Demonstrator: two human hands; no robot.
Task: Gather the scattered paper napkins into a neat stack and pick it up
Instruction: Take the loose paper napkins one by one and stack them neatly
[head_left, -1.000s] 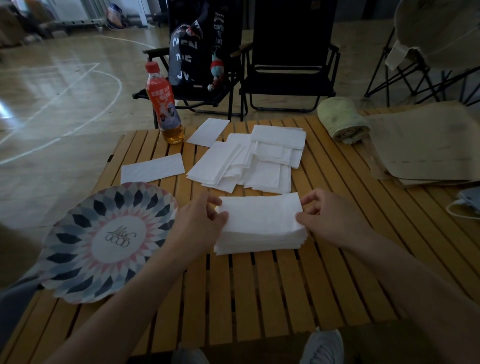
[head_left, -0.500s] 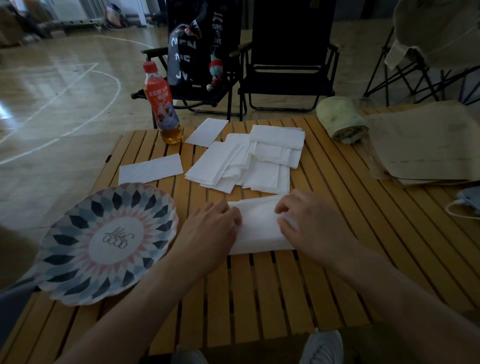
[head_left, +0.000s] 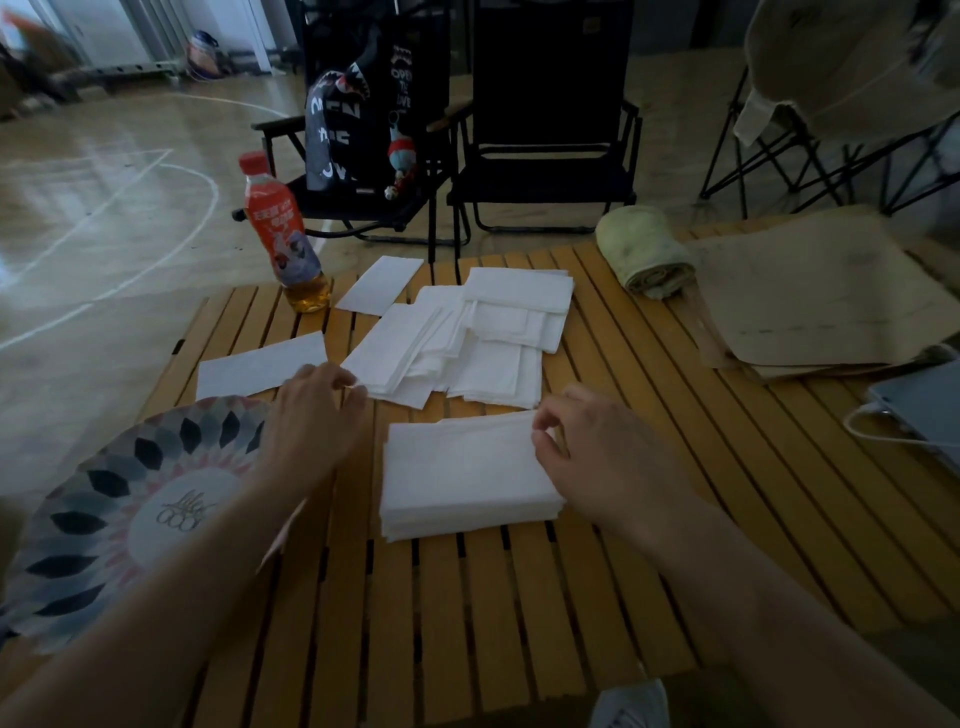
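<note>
From the head camera, a neat stack (head_left: 465, 475) of white paper napkins lies flat at the middle of the slatted wooden desk (head_left: 519, 613), close to the person. The right hand (head_left: 602, 462) rests against the stack's right edge, its grip closed on the far right corner, thumb and forefinger pinching the paper. The left hand (head_left: 314, 413) hovers over the desk left of the stack, its grip apart and holding nothing, blurred fingertips just beside the near left corner of a scattered pile of napkins (head_left: 467, 338) that lies farther back. One loose napkin (head_left: 257, 368) lies left of that pile, another (head_left: 379, 285) behind it. A patterned paper plate (head_left: 98, 525) sits at the desk's left edge, partly under the left forearm. A red-capped bottle (head_left: 280, 234) stands at the far left corner, with a little amber drink in its bottom. At the far right lie a rolled green towel (head_left: 644, 249) and brown paper sheets (head_left: 831, 296). A black bag (head_left: 358, 119) sits in a folding chair (head_left: 363, 208) behind the desk.
</note>
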